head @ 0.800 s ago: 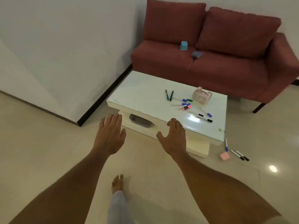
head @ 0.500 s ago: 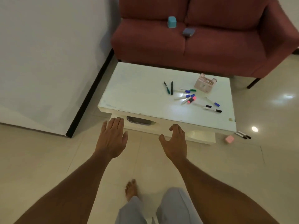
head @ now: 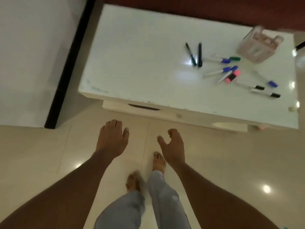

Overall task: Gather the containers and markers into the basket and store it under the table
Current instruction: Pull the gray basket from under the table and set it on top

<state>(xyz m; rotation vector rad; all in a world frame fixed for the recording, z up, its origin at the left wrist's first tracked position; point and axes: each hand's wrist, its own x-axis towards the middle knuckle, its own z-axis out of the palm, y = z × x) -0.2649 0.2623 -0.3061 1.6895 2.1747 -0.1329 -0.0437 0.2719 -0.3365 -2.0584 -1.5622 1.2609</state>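
Observation:
A white coffee table point(head: 135, 63) fills the upper part of the view. Several markers point(head: 224, 70) lie scattered on its right half, with two dark ones point(head: 196, 54) side by side and a pink highlighter point(head: 232, 76) among them. A pink container point(head: 257, 45) stands at the table's far right. A dark basket rim point(head: 143, 107) shows on the shelf under the tabletop. My left hand point(head: 112, 138) and my right hand point(head: 173, 144) hover over the floor in front of the table, both empty with fingers apart.
A red sofa point(head: 198, 9) runs behind the table. A white wall with a black skirting board point(head: 66, 63) stands to the left. My bare feet point(head: 158, 162) are on the glossy tiled floor. A pink object point(head: 260, 128) peeks from under the table's right end.
The view has tilted down and moved closer to the table. The sofa seat and the floor markers have left the view. Both hands stay empty, and my right fingers have curled slightly.

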